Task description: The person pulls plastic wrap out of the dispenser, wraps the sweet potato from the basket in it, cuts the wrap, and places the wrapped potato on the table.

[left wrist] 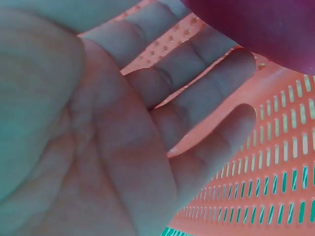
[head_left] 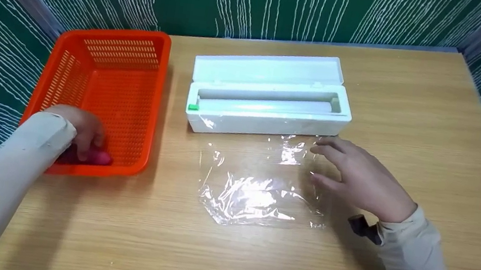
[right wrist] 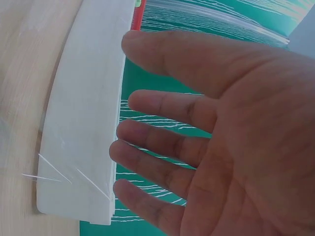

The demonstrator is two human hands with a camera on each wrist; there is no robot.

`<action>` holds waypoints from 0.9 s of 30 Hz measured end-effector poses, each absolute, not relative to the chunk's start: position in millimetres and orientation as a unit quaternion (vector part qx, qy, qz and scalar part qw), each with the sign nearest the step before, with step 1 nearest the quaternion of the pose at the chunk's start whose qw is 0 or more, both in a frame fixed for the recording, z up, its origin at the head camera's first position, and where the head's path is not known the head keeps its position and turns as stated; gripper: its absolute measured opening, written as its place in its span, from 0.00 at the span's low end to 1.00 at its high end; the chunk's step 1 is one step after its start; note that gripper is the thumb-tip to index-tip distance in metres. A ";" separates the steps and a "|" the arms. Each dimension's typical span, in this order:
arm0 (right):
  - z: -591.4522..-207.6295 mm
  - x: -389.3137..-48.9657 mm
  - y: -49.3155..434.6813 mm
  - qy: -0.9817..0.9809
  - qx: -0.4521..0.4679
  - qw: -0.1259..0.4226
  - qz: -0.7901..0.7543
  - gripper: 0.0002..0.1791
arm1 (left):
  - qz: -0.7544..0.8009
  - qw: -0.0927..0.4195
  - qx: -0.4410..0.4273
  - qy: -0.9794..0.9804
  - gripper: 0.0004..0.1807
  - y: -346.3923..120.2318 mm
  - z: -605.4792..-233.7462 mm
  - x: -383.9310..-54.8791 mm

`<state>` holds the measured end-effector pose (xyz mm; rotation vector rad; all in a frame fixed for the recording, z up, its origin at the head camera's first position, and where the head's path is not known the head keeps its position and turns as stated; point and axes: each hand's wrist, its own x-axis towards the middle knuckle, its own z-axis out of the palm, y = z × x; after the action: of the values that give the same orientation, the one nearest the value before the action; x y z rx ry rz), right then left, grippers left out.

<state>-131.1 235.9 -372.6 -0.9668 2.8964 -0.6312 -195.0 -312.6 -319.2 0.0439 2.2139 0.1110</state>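
Note:
Inside the orange-red basket (head_left: 157, 109), my left hand (head_left: 81, 127) reaches down at the near left corner. Its fingers and thumb are on a smooth, rounded dark pink object (head_left: 100, 157), whose kind I cannot make out. The left wrist view shows part of this pink object (left wrist: 266, 29) over the fingertips, with the ring and little fingers extended. My right hand (head_left: 361, 178) hovers with spread fingers at the right edge of a clear plastic film sheet (head_left: 250, 197). Nothing is in its grasp. The film runs from a white cling film box (head_left: 265, 124) with its lid up.
A roll of film (head_left: 268, 106) lies in the box, and a small green piece (head_left: 193, 107) sits at its left front corner. The wooden table (head_left: 433, 134) is bordered by dark green panels (head_left: 263, 6) with white streaks.

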 end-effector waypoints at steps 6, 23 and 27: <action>-371.0 -129.6 236.9 0.930 -0.306 0.016 -0.202 0.28 | 0.017 0.418 0.075 0.905 0.24 -310.5 -318.7 -199.1; -366.3 -129.9 238.2 0.926 -0.313 0.002 -0.210 0.28 | 0.101 0.349 0.067 0.929 0.33 -305.9 -318.5 -199.1; -367.0 -129.4 239.5 0.929 -0.303 0.009 -0.210 0.29 | 0.117 0.323 0.076 0.936 0.29 -306.2 -314.9 -199.6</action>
<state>-129.4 239.5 -367.0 -0.9474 2.9037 -0.6569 -199.6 -306.2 -314.9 0.1994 2.4565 0.3061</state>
